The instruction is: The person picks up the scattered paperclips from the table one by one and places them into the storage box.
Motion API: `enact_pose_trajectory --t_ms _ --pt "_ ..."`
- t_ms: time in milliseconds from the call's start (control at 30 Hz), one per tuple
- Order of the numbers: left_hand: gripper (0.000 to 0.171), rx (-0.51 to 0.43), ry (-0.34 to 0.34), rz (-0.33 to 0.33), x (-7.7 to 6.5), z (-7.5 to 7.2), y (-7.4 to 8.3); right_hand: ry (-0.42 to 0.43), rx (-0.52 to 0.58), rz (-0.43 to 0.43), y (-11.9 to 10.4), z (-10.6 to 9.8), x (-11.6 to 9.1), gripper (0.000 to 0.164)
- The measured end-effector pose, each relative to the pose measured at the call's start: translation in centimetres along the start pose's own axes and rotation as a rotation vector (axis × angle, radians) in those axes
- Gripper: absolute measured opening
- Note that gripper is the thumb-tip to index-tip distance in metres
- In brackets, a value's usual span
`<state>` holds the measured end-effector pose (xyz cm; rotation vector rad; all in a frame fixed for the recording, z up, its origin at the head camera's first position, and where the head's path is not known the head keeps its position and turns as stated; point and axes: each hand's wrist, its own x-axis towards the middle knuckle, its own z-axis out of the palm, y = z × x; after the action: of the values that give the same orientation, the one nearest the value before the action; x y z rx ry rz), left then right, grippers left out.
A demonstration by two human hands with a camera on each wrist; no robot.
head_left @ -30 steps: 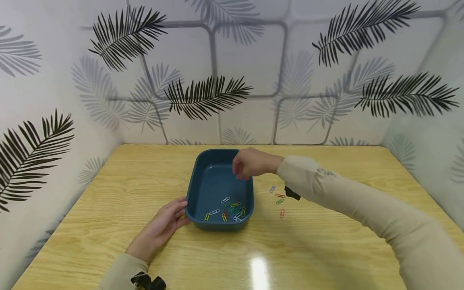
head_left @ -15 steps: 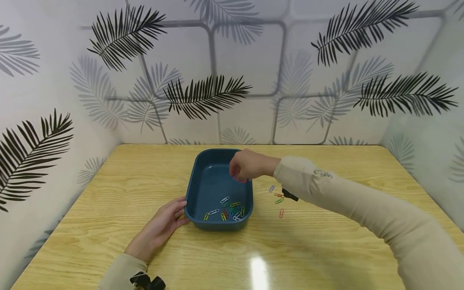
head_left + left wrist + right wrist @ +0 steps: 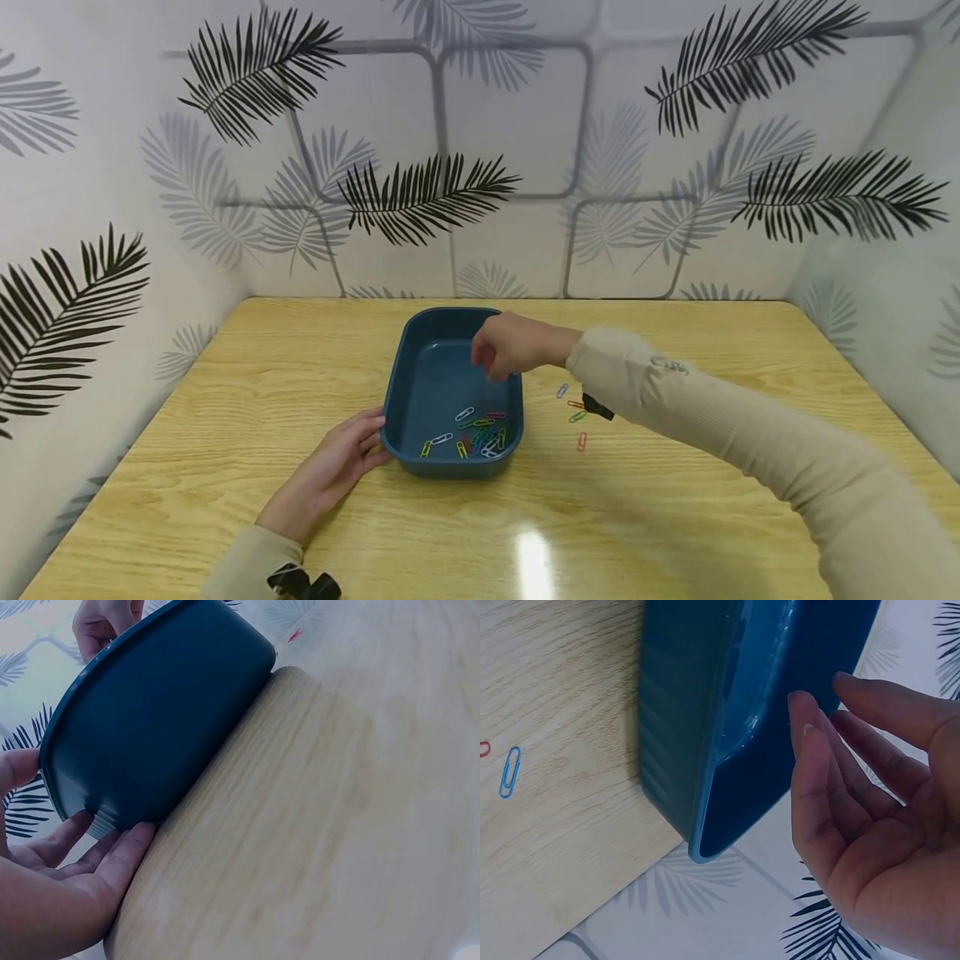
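A dark blue plastic tray [image 3: 442,379] stands on the table, with several coloured paper clips [image 3: 483,423] gathered near its front end. A pink paper clip [image 3: 495,415] lies at the back of that group. My left hand [image 3: 330,471] rests against the tray's front left side; in the left wrist view its fingers [image 3: 129,851] touch the outer wall and one digit reaches the rim. Over the tray's right rim hovers my right hand [image 3: 513,343]. In the right wrist view its fingertips and thumb are apart, and nothing shows between them.
To the right of the tray lie a few loose paper clips: a bluish one [image 3: 562,390], a green one [image 3: 577,417] and a red one [image 3: 582,442]. An orange-red clip [image 3: 575,404] is near the right wrist camera [image 3: 597,407]. A leaf-patterned wall [image 3: 517,242] stands behind the table.
The pink paper clip has left my right hand's fingers and now lies in the tray. That hand has shifted slightly left and its fingers have parted. My left hand stays at the tray.
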<state>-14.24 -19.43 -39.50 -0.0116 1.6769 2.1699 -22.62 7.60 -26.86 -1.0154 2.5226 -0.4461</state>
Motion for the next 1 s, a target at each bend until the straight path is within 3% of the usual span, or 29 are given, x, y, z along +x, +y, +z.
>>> enact_pose_trajectory --t_ms 233,500,633,833,1000 --pt "0.05 -0.016 -0.006 0.007 0.1 0.0 -0.2 0.063 0.081 -0.014 1.3 0.0 -0.7 0.029" --pt "0.049 -0.016 -0.001 0.018 0.1 0.0 -0.3 0.344 0.208 0.047 3.7 1.4 -3.8 0.025" --pt "0.05 -0.016 -0.006 0.013 0.1 0.0 -0.2 0.428 0.31 0.123 5.5 3.2 -5.4 0.024" --pt "0.049 -0.017 0.0 0.001 0.4 0.5 -0.4 0.477 0.317 0.231 8.4 4.7 -7.0 0.021" --pt "0.049 -0.025 0.022 0.002 0.3 0.4 -0.3 0.441 0.324 0.272 10.3 4.7 -6.7 0.021"
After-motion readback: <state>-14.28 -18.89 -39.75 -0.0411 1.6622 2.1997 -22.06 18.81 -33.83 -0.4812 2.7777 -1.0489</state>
